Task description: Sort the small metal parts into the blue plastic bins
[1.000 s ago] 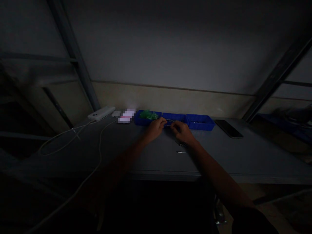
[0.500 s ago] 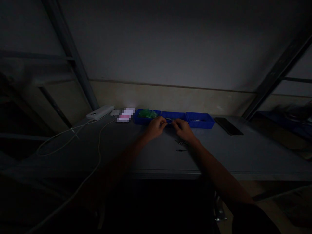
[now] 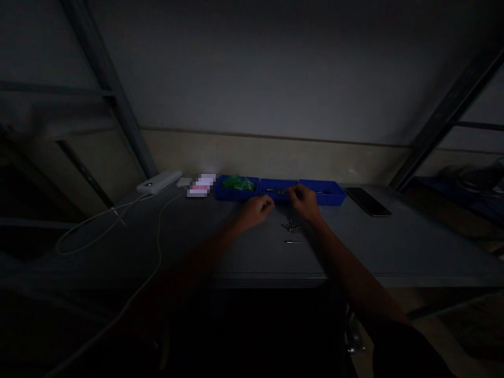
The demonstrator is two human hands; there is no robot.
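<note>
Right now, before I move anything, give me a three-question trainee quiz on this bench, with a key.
1. Count: how many blue bins stand in the row?
2. True or false: the dark flat device lies to the left of all the bins.
3. Fill in: the pile of small metal pieces on the bench lies nearer the person's ___ hand.

Key:
1. Three.
2. False: the dark flat device lies to their right.
3. Right: the right hand.

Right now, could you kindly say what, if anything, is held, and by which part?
In this dimness, I cannot tell whether the left hand or right hand holds anything.
</note>
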